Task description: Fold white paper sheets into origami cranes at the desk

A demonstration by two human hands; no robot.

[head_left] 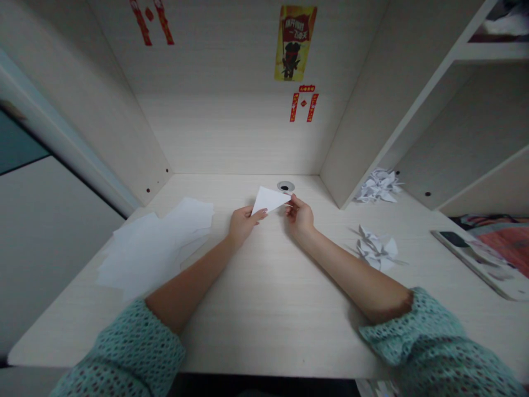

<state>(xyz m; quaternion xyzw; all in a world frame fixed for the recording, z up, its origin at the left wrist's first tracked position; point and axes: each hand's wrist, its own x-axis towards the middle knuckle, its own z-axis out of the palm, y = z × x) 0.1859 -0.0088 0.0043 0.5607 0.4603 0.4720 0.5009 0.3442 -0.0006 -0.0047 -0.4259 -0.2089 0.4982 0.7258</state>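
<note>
A folded white paper triangle (269, 198) is held up over the desk between both hands. My left hand (243, 223) grips its wide left end, thumb lying on top and fingers behind. At the narrow right tip, my right hand (301, 214) pinches the paper between thumb and fingers. Loose white paper sheets (161, 242) lie fanned out on the desk to the left of my left forearm. Right of my right forearm sits a small cluster of folded white paper pieces (377, 249).
Another pile of folded paper (379, 186) lies by the cubby divider at the right. A phone in a pale case (487, 264) rests near the right edge beside reddish cloth (506, 242). A round cable hole (286, 186) is at the desk's back. Side panels enclose the desk.
</note>
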